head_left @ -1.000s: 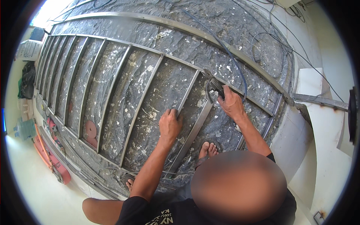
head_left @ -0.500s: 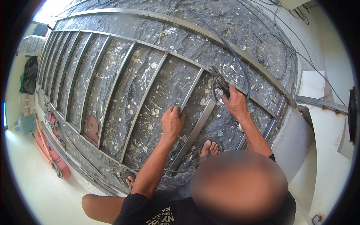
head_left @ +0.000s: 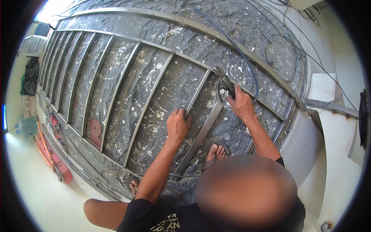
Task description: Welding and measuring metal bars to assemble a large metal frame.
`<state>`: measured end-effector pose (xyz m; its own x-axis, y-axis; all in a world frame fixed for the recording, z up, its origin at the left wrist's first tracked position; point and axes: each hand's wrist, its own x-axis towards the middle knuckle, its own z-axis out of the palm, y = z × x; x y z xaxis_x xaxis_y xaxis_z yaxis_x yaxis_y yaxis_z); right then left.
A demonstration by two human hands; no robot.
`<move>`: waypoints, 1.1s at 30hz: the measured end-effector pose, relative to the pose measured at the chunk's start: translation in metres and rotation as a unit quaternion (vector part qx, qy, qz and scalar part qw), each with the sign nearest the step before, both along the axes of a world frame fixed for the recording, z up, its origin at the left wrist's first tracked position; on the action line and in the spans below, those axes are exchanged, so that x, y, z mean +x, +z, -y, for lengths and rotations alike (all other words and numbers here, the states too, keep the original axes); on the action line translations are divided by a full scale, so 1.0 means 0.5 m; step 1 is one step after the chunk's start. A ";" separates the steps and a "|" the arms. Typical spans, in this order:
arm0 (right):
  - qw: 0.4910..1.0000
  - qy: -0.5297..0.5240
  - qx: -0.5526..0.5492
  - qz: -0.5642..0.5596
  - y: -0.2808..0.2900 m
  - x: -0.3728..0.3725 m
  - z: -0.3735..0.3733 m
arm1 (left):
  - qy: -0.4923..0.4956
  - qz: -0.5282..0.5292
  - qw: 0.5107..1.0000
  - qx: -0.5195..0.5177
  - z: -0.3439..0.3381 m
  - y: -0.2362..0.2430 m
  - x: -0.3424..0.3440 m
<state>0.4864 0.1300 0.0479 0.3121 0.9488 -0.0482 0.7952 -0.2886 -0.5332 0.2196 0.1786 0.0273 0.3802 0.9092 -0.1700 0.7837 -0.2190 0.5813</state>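
Note:
A long ladder-like metal frame (head_left: pixel 139 87) of square tubes lies across the dark floor. My left hand (head_left: pixel 178 123) is closed round the near end of one of its crossbars. My right hand (head_left: pixel 242 103) grips the dark handles of a welding clamp (head_left: pixel 225 84), whose far end is at the frame's long rail, near the joint with that crossbar. I cannot tell whether its jaws bite on the rail. Just below the clamp ends a wider loose-looking metal bar (head_left: pixel 199 141), which slants down toward my feet.
Beyond the frame runs a longer metal tube (head_left: pixel 185 24). A blue cable (head_left: pixel 247 62) crosses it, and black cables (head_left: pixel 288 38) lie at upper right. Red discs (head_left: pixel 95 129) rest between crossbars. At left are a red power tool (head_left: pixel 55 125) and a red cut-off machine (head_left: pixel 58 164).
My right hand has shifted slightly left and up, and the clamp has turned a little with it. My left hand stays on the crossbar.

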 end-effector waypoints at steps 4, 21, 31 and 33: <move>1.000 0.009 -0.019 0.002 -0.001 0.004 -0.004 | -0.004 0.001 1.000 -0.004 -0.001 0.002 0.000; 1.000 0.019 -0.006 0.005 -0.002 0.002 0.000 | -0.005 0.010 1.000 -0.001 -0.001 0.000 -0.003; 1.000 0.016 0.002 -0.001 -0.004 0.002 0.000 | -0.002 0.004 1.000 -0.002 -0.003 0.003 0.000; 1.000 0.013 0.011 -0.006 -0.004 0.003 0.001 | -0.001 0.007 1.000 0.002 -0.003 0.005 0.001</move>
